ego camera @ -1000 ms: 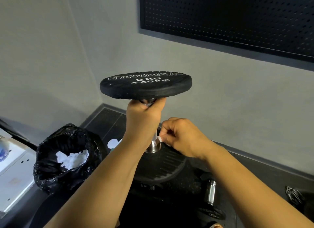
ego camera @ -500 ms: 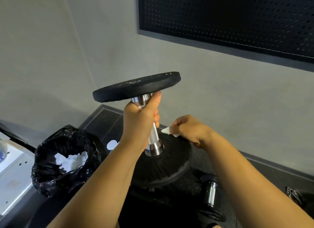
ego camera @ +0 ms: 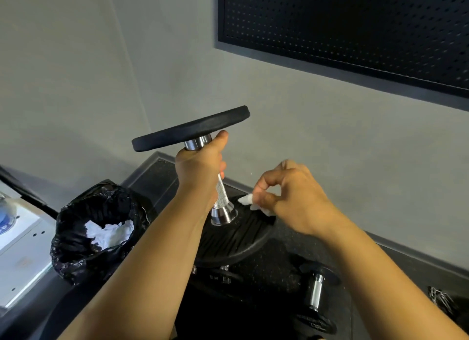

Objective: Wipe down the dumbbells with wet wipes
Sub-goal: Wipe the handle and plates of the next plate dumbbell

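Black rubber plates cap both ends of the dumbbell, which stands nearly upright in the middle of the frame, tilted a little, its top leaning left. The left hand grips the ridged metal handle just under the top plate, fingers wrapped round it and thumb pointing up against the plate's underside. The lower plate sits below centre, its ribbed inner face turned up.

The right hand, at centre right, pinches a small white wet wipe between thumb and curled fingers. The wipe lies against the far right part of the lower plate's upper face, beside the chrome collar of the handle.

At lower left a bin lined with a black bag holds crumpled white wipes. A white surface fills the left edge beside it. At lower right a second dumbbell lies on the dark speckled mat, well apart from the hands. A grey wall runs behind everything, and a black pegboard hangs on it at upper right.
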Demonstrator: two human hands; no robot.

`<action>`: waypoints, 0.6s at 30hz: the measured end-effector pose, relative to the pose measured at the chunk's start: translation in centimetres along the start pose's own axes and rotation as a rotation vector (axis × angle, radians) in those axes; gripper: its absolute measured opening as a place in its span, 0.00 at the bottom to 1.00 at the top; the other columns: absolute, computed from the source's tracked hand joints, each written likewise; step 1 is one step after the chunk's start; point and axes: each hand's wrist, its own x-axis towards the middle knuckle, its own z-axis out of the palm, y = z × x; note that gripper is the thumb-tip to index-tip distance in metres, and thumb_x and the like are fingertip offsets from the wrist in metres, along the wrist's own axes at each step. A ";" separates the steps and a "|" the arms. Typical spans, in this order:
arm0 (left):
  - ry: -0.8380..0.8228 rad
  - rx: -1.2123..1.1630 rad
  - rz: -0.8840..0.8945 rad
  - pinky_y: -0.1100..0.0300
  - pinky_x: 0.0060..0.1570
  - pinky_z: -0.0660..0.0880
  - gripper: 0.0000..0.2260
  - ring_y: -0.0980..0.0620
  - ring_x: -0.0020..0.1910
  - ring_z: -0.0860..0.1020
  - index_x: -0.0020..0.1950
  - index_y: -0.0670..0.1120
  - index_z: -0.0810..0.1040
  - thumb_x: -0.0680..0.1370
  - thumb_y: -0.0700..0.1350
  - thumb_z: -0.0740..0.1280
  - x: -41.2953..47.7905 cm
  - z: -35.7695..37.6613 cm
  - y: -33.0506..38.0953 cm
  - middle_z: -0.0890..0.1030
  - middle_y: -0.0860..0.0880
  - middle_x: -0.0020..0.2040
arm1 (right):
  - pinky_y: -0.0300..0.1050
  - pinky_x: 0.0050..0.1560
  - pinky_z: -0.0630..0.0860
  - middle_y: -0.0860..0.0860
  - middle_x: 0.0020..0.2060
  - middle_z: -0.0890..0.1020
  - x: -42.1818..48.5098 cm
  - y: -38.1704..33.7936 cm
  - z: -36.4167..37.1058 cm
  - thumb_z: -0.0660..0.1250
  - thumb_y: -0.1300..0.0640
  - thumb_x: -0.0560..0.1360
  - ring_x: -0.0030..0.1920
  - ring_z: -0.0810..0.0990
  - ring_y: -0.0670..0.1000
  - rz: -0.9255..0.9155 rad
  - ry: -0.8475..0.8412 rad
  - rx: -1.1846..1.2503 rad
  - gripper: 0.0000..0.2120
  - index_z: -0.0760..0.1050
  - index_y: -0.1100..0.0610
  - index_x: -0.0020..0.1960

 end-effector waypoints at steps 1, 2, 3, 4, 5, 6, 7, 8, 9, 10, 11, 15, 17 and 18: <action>-0.021 -0.009 -0.008 0.63 0.23 0.59 0.20 0.54 0.23 0.60 0.29 0.49 0.64 0.73 0.43 0.73 -0.1 -0.1 0.0 0.61 0.53 0.23 | 0.41 0.47 0.70 0.42 0.41 0.73 -0.2 -0.3 0.1 0.71 0.54 0.73 0.46 0.73 0.44 -0.084 -0.063 -0.019 0.04 0.80 0.47 0.41; -0.041 -0.019 -0.021 0.63 0.24 0.58 0.20 0.54 0.23 0.59 0.28 0.49 0.64 0.73 0.42 0.73 -0.1 -0.1 0.0 0.60 0.52 0.23 | 0.40 0.45 0.71 0.42 0.40 0.75 -0.3 -0.5 0.4 0.71 0.55 0.73 0.42 0.75 0.42 -0.152 -0.141 -0.030 0.04 0.80 0.46 0.41; -0.063 -0.025 -0.033 0.63 0.24 0.58 0.21 0.54 0.24 0.58 0.28 0.49 0.64 0.73 0.42 0.73 -0.2 -0.2 0.1 0.60 0.52 0.24 | 0.39 0.43 0.71 0.42 0.39 0.77 -0.3 -0.6 0.7 0.71 0.54 0.73 0.40 0.76 0.41 -0.193 -0.205 -0.047 0.04 0.80 0.46 0.42; -0.089 -0.022 -0.040 0.62 0.24 0.58 0.21 0.54 0.24 0.58 0.27 0.50 0.64 0.73 0.41 0.73 -0.3 -0.3 0.1 0.59 0.52 0.24 | 0.38 0.43 0.72 0.43 0.39 0.79 -0.1 -0.5 1.0 0.71 0.54 0.73 0.38 0.77 0.41 -0.207 -0.239 -0.066 0.03 0.80 0.46 0.43; -0.118 -0.011 -0.037 0.62 0.25 0.58 0.21 0.54 0.25 0.58 0.26 0.50 0.65 0.73 0.41 0.73 -0.3 -0.4 0.0 0.60 0.52 0.24 | 0.38 0.43 0.72 0.43 0.39 0.80 0.2 -0.2 1.1 0.71 0.53 0.73 0.38 0.77 0.42 -0.203 -0.249 -0.086 0.02 0.79 0.46 0.43; -0.151 0.000 -0.030 0.62 0.24 0.58 0.22 0.54 0.24 0.58 0.24 0.51 0.65 0.73 0.41 0.73 -0.4 -0.5 -0.1 0.60 0.52 0.24 | 0.38 0.44 0.72 0.44 0.39 0.81 0.7 0.2 1.2 0.70 0.53 0.73 0.40 0.78 0.42 -0.187 -0.242 -0.106 0.01 0.79 0.47 0.44; -0.184 0.009 -0.027 0.63 0.24 0.58 0.23 0.54 0.24 0.58 0.23 0.51 0.65 0.73 0.41 0.72 -0.5 -0.6 -0.1 0.60 0.52 0.24 | 0.39 0.45 0.72 0.44 0.39 0.82 1.2 0.5 1.3 0.70 0.53 0.73 0.41 0.78 0.43 -0.167 -0.232 -0.121 0.01 0.79 0.48 0.44; -0.215 0.014 -0.030 0.63 0.24 0.58 0.23 0.54 0.24 0.59 0.23 0.51 0.65 0.73 0.41 0.72 -0.6 -0.6 -0.1 0.60 0.52 0.24 | 0.40 0.46 0.72 0.44 0.39 0.82 1.8 0.9 1.5 0.70 0.54 0.73 0.42 0.78 0.43 -0.147 -0.229 -0.118 0.01 0.78 0.48 0.44; -0.241 0.017 -0.035 0.62 0.24 0.58 0.22 0.54 0.24 0.59 0.25 0.51 0.64 0.73 0.41 0.72 -0.7 -0.6 -0.2 0.60 0.52 0.24 | 0.41 0.47 0.73 0.43 0.38 0.82 2.3 1.2 1.7 0.70 0.54 0.73 0.41 0.78 0.44 -0.126 -0.243 -0.087 0.02 0.78 0.48 0.43; -0.264 0.021 -0.038 0.62 0.24 0.58 0.22 0.54 0.24 0.59 0.26 0.51 0.63 0.74 0.41 0.71 -0.8 -0.6 -0.1 0.59 0.52 0.25 | 0.43 0.47 0.75 0.43 0.36 0.81 2.9 1.4 1.8 0.71 0.55 0.73 0.40 0.78 0.44 -0.110 -0.269 -0.041 0.04 0.78 0.48 0.41; -0.288 0.028 -0.039 0.63 0.24 0.58 0.22 0.54 0.24 0.59 0.26 0.51 0.62 0.74 0.40 0.71 -0.8 -0.6 -0.1 0.59 0.52 0.24 | 0.46 0.48 0.77 0.43 0.35 0.80 3.3 1.6 2.0 0.72 0.55 0.73 0.38 0.77 0.44 -0.101 -0.295 0.001 0.06 0.77 0.48 0.39; -0.411 0.060 -0.061 0.63 0.24 0.60 0.23 0.55 0.23 0.59 0.26 0.50 0.60 0.75 0.40 0.69 -1.0 -0.7 0.2 0.59 0.51 0.25 | 0.50 0.52 0.78 0.45 0.34 0.80 5.0 2.3 2.7 0.72 0.57 0.73 0.38 0.78 0.44 -0.083 -0.320 0.074 0.09 0.76 0.48 0.36; -0.470 0.066 -0.085 0.63 0.25 0.59 0.22 0.55 0.23 0.59 0.28 0.50 0.60 0.75 0.40 0.68 -1.0 -0.8 0.4 0.59 0.51 0.25 | 0.52 0.54 0.78 0.47 0.36 0.80 5.5 2.5 2.9 0.71 0.58 0.73 0.40 0.78 0.47 -0.065 -0.338 0.122 0.09 0.76 0.49 0.37; -0.500 0.065 -0.092 0.63 0.25 0.59 0.21 0.55 0.23 0.59 0.29 0.50 0.59 0.75 0.40 0.67 -1.0 -0.8 0.4 0.58 0.51 0.26 | 0.52 0.53 0.78 0.48 0.36 0.79 5.7 2.6 2.9 0.71 0.58 0.74 0.40 0.77 0.47 -0.045 -0.357 0.147 0.07 0.76 0.50 0.38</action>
